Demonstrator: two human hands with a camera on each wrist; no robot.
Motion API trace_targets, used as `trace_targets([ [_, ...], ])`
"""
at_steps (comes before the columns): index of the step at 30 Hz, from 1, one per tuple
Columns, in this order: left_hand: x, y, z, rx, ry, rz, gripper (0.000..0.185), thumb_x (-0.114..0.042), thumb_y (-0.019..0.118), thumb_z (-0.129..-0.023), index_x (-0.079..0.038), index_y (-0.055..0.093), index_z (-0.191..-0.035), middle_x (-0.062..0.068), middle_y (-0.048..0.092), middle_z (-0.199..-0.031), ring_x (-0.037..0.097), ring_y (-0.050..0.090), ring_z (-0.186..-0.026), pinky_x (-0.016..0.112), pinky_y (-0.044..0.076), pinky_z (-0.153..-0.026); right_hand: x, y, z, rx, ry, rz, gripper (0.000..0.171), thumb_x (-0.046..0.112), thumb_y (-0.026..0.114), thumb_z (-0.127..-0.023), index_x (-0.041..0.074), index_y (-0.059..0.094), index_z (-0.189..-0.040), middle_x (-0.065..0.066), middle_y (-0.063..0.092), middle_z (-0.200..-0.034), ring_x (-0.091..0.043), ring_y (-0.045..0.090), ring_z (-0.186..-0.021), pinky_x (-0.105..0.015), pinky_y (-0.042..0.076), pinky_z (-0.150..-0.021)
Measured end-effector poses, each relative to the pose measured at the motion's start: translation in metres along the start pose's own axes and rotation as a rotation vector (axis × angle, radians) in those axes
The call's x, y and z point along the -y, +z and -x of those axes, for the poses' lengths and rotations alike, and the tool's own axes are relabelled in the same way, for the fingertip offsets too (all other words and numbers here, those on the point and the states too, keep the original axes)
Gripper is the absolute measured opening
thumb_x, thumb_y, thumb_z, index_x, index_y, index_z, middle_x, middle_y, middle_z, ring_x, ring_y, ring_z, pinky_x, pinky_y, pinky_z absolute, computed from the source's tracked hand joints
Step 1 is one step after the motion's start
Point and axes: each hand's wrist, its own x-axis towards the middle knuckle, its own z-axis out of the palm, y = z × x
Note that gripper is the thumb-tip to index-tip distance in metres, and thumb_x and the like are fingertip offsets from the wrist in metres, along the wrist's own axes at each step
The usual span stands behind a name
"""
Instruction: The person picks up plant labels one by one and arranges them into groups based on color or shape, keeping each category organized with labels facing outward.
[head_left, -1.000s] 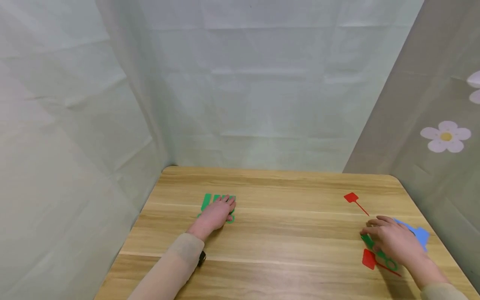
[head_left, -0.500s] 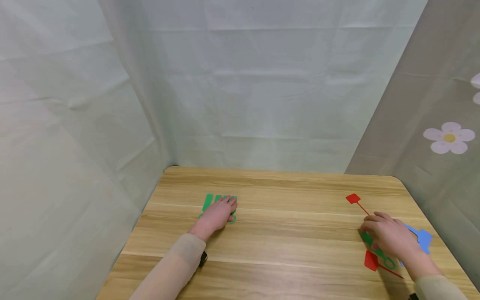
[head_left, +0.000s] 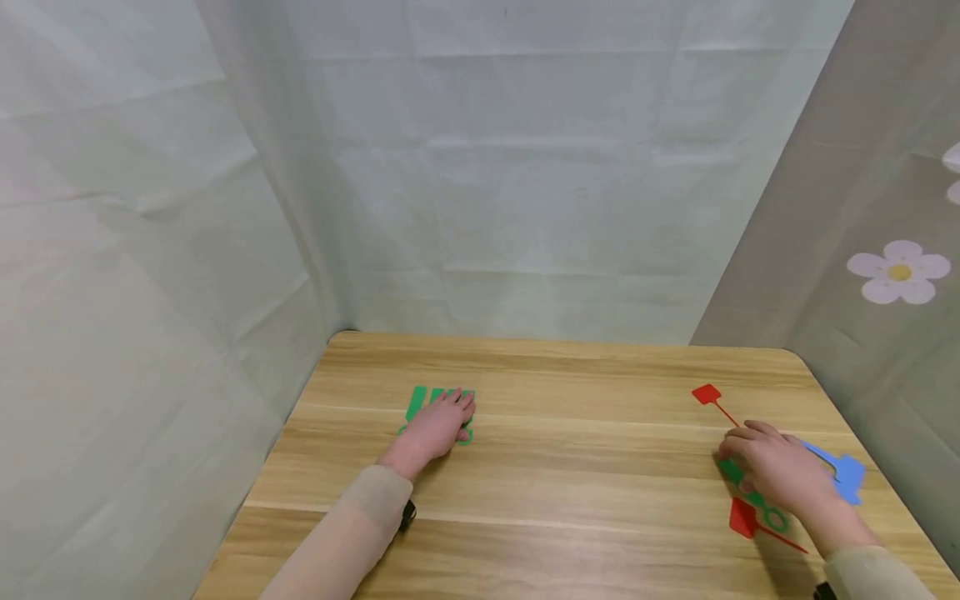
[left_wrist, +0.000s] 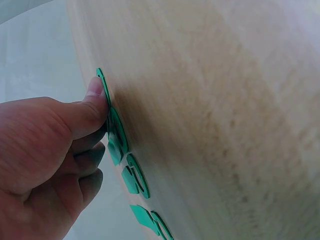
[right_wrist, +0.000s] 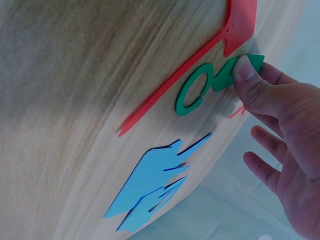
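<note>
A: What is the right hand (head_left: 783, 471) doing?

B: Pinching a green tag (right_wrist: 226, 76), thumb on top, at the end away from its ring. The ring points back toward the wrist in the head view. Two other fingers stand apart from the tag.

A: Is that tag off the tabletop (head_left: 570, 467)?

B: I can't tell. It is at the right side, just beside a red tag (right_wrist: 242, 22) with a long thin stem.

A: Anything else near that hand?

B: Blue tags (right_wrist: 145, 180) lie flat beside it, one partly overlapping another. A second red tag (head_left: 707, 394) lies farther out, its stem running toward the fingers.

A: And the left hand (head_left: 435, 429)?

B: Well apart, on the left side, over a row of green tags (head_left: 416, 404). From the head its fingers look spread and reach away from the person. The left wrist view shows the thumb against one tag; whether it pinches that tag or merely rests there, I can't tell.

A: What surrounds the work?

B: Pale curtain (head_left: 525, 192) behind and at both sides, with a white flower (head_left: 898, 272) printed on the right.
</note>
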Motion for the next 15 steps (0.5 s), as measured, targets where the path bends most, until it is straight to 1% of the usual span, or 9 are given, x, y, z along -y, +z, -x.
trace_targets([
  [7,-0.0004,-0.0019,0.0006,0.007,-0.002,-0.005,0.055,-0.021,0.066,-0.106,-0.002,0.053,-0.157,0.014,0.044,-0.167,0.033,0.034,-0.158,0.047,0.026,-0.129,-0.0030,0.0005,-0.0022,-0.001,-0.021,0.000,0.053,0.004,0.102,-0.057,0.024,0.075,-0.098,0.000,0.073,-0.113,-0.054,0.054,-0.130,-0.077,0.050,-0.088],
  [15,-0.0018,-0.0043,0.0005,0.019,-0.010,-0.013,0.058,-0.023,0.067,-0.105,-0.003,0.053,-0.157,0.012,0.043,-0.167,0.031,0.033,-0.158,0.046,0.026,-0.129,-0.0043,-0.0012,-0.0046,0.014,-0.023,0.025,0.043,0.006,0.099,-0.066,0.025,0.071,-0.093,-0.006,0.071,-0.119,-0.058,0.053,-0.131,-0.075,0.052,-0.087],
])
